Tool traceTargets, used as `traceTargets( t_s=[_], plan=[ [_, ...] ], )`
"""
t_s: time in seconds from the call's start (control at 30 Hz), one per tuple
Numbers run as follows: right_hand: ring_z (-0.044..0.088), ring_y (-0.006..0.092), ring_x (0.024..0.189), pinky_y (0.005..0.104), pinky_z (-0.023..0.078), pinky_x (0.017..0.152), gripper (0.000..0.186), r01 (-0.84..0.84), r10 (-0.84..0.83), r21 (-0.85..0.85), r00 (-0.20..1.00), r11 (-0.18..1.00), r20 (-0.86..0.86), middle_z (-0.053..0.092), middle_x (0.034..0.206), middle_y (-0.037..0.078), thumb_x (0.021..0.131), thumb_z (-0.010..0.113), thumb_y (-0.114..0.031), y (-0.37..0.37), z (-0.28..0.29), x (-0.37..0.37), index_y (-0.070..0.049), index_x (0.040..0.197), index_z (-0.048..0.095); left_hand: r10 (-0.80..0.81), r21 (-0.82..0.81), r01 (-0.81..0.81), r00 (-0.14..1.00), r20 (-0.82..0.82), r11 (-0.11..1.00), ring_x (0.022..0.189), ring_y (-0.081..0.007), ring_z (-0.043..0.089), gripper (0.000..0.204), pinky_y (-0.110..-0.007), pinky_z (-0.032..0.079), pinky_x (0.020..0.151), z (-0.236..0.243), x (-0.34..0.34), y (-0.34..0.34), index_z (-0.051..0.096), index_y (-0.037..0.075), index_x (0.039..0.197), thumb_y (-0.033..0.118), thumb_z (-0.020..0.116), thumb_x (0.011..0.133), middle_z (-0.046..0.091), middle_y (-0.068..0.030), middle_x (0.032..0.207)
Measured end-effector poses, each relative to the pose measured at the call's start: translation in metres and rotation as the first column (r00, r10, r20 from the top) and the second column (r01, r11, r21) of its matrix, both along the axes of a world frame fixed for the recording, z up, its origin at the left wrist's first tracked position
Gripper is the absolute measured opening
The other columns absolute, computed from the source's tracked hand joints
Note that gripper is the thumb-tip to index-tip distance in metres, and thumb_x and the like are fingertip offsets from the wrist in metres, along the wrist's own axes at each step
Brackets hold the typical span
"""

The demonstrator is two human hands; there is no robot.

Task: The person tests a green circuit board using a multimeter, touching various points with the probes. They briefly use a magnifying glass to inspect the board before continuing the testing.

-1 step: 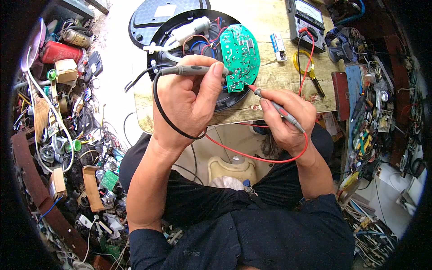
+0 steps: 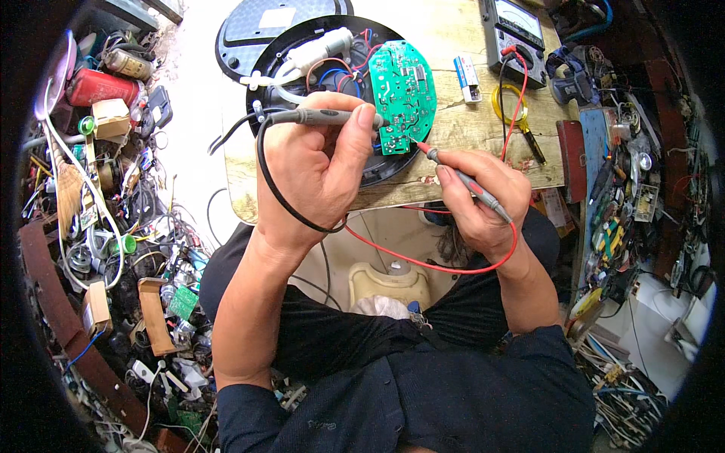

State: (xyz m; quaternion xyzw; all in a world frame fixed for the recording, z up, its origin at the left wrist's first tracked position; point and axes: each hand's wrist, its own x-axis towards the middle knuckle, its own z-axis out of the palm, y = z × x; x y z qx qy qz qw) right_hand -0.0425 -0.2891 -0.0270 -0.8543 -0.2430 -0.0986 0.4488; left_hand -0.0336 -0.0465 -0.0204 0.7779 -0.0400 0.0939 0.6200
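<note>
A green circuit board [image 2: 414, 79] lies over the right side of a round black housing [image 2: 260, 64] that holds tubes and wires. My left hand [image 2: 317, 162] grips a grey test probe [image 2: 325, 118] with a black lead, its tip at the lower left part of the board. Pinched in my right hand [image 2: 487, 192] is a grey-and-red test probe [image 2: 470, 183] on a red lead. Its tip points at the board's lower edge; whether it touches is too fine to tell. An analog multimeter [image 2: 517, 38] stands at the far right of the table.
A small blue-and-white box [image 2: 467, 78] and a yellow ring-shaped coil [image 2: 497, 106] lie right of the board on the wooden table [image 2: 457, 124]. The round black cover [image 2: 238, 38] sits behind the housing. Heaps of parts and cables [image 2: 151, 264] crowd the left, with more clutter on the right.
</note>
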Motion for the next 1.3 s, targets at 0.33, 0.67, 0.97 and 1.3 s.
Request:
traceTargets(
  t_s=[0.33, 0.67, 0.97, 1.3],
  plan=[
    [0.082, 0.0291, 0.085, 0.0362, 0.065, 0.075, 0.025, 0.003, -0.003, 0.006, 1.000, 1.000, -0.005, 0.082, 0.100, 0.020, 0.088, 0.079, 0.008, 0.002, 0.000, 0.001, 0.004, 0.113, 0.078, 0.034, 0.082, -0.034, 0.999, 0.000, 0.996, 0.057, -0.0145, 0.067, 0.016, -0.030, 0.051, 0.054, -0.005, 0.002, -0.006, 0.075, -0.004, 0.101, 0.011, 0.074, 0.106, 0.072, -0.0127, 0.068],
    [0.083, 0.0297, 0.088, 0.0373, 0.065, 0.077, 0.024, 0.013, -0.012, 0.006, 1.000, 1.000, -0.019, 0.082, 0.102, 0.021, 0.088, 0.079, 0.007, 0.001, 0.000, 0.001, 0.004, 0.112, 0.079, 0.026, 0.131, -0.022, 0.999, -0.030, 0.991, 0.056, -0.0191, 0.069, 0.020, -0.032, 0.052, 0.054, -0.005, 0.003, -0.008, 0.076, -0.004, 0.100, 0.015, 0.074, 0.106, 0.072, -0.0151, 0.068],
    [0.081, 0.0292, 0.085, 0.0369, 0.064, 0.075, 0.021, 0.014, -0.013, 0.021, 0.998, 1.000, -0.058, 0.082, 0.101, 0.020, 0.089, 0.078, 0.007, 0.003, 0.001, 0.000, 0.004, 0.109, 0.080, 0.008, 0.150, -0.002, 0.999, -0.043, 0.989, 0.056, -0.0244, 0.071, 0.020, -0.035, 0.052, 0.054, -0.010, 0.004, -0.010, 0.076, -0.003, 0.099, 0.016, 0.073, 0.106, 0.072, -0.0171, 0.068],
    [0.081, 0.0296, 0.085, 0.0368, 0.064, 0.074, 0.022, -0.010, 0.011, 0.024, 0.999, 1.000, -0.040, 0.082, 0.100, 0.020, 0.089, 0.078, 0.007, 0.001, 0.000, 0.002, 0.004, 0.111, 0.079, -0.012, 0.150, 0.019, 0.999, -0.046, 0.988, 0.055, -0.0252, 0.071, 0.019, -0.036, 0.052, 0.052, -0.014, 0.006, -0.012, 0.075, -0.003, 0.100, 0.015, 0.073, 0.106, 0.072, -0.0169, 0.068]
  ],
)
